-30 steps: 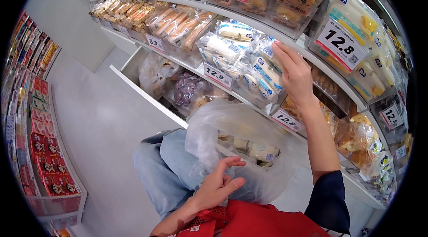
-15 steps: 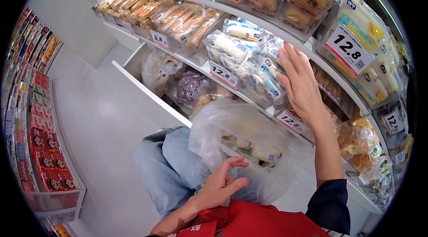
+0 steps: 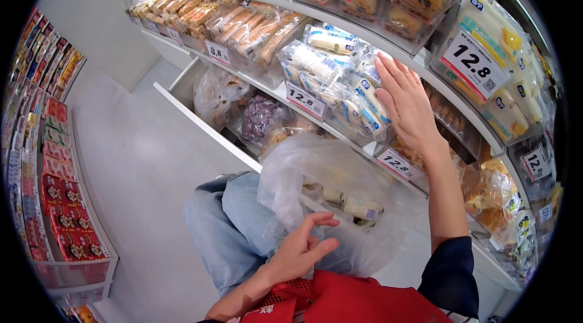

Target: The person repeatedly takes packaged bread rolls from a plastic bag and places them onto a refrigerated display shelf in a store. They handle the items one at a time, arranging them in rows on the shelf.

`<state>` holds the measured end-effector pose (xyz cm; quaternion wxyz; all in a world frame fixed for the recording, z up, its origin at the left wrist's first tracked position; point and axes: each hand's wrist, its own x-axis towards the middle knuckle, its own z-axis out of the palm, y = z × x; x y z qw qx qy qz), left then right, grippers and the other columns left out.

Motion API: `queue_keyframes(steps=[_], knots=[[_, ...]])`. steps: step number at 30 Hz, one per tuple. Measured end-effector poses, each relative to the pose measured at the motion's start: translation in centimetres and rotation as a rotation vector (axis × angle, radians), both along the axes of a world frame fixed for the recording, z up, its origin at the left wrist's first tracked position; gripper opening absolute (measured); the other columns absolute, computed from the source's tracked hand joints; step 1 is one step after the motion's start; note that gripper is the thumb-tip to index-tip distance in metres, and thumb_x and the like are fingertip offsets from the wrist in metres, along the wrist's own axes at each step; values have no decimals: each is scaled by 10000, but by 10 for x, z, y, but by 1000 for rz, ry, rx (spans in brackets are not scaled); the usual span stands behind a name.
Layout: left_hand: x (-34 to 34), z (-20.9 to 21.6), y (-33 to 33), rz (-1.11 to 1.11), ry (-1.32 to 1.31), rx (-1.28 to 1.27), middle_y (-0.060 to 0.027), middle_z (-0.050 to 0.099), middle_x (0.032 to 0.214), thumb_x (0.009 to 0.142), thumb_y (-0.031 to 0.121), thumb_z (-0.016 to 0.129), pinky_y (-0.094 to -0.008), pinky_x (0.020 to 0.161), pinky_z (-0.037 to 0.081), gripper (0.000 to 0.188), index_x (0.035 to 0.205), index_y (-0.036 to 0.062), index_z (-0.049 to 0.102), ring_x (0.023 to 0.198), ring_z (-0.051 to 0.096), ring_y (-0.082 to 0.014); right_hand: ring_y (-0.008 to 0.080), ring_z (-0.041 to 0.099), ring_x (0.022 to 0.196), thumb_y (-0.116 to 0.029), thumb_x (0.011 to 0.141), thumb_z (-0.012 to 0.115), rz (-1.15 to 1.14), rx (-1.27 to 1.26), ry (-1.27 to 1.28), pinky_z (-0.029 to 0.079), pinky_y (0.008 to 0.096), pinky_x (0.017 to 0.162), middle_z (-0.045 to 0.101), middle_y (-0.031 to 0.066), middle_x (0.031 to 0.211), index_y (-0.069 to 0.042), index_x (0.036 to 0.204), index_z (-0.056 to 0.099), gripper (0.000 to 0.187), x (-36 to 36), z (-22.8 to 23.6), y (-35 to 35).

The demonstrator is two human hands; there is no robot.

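The left grip point(image 3: 303, 250) is nearest, thumb and fingers apart and holding nothing, poised above the lap with open air over its fingertips. Left of it bend the knees in pale jeans point(image 3: 240, 214), and past them bare grey floor point(image 3: 133, 165) gives wide room on that side. Just beyond the left grip, a clear plastic bag point(image 3: 291, 159) gapes, with wrapped pale rolls point(image 3: 361, 207) inside.

Ahead of the bag, the white edge of a pulled-out drawer point(image 3: 206, 128) slants up to the left; behind that edge sit a clear bag of pale goods point(image 3: 218, 95) and a bagged purple item point(image 3: 262, 116).

Farther out, the right grip point(image 3: 410, 101) lies nearly flat, fingers side by side and thumb spread, clamped on nothing. Its fingers rest on the blue-and-white wrapped packs point(image 3: 363, 98), which fill a clear bin to its left. Little room remains past its fingertips: the upper shelf lip point(image 3: 392, 48) runs close by. Left of that bin, another clear bin holds long brown rolls point(image 3: 261, 31); above the lip, packaged buns point(image 3: 405, 4) fill further bins.
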<state>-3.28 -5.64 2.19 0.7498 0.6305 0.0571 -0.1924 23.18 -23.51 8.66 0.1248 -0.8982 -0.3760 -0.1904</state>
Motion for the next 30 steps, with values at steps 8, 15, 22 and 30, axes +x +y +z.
queue_keyframes(steps=[8, 15, 22, 30], knots=[[-3, 12, 20, 124, -47, 184, -65, 631, 1175, 896, 120, 668, -202, 484, 356, 429, 1282, 30, 503, 503, 367, -9, 350, 614, 1021, -62, 853, 642, 172, 384, 410, 494, 389, 865, 628, 164, 1145, 16, 999, 662, 167, -120, 6, -15], [-1, 10, 15, 164, -369, 810, -161, 567, 1292, 825, 128, 709, -294, 601, 483, 708, 1445, 90, 369, 698, 575, -202, 376, 588, 1044, -107, 861, 595, -252, -198, 1085, 486, 445, 883, 596, 195, 1192, -47, 1203, 581, 348, -148, -127, -17], [14, 20, 16, 127, -369, 932, -154, 454, 1425, 788, 48, 680, -427, 802, 537, 830, 1503, 114, 263, 1187, 519, -402, 353, 560, 1112, -301, 900, 591, 89, 183, 690, 434, 425, 957, 606, 191, 1224, -36, 1235, 599, 427, -82, -181, -6], [10, 25, 23, 95, -348, 928, -161, 467, 1409, 778, 36, 681, -430, 810, 537, 825, 1495, 116, 281, 1128, 545, -421, 316, 569, 1102, -314, 869, 618, -110, -29, 938, 432, 395, 959, 628, 166, 1203, -44, 1221, 620, 443, -57, -176, 0]])
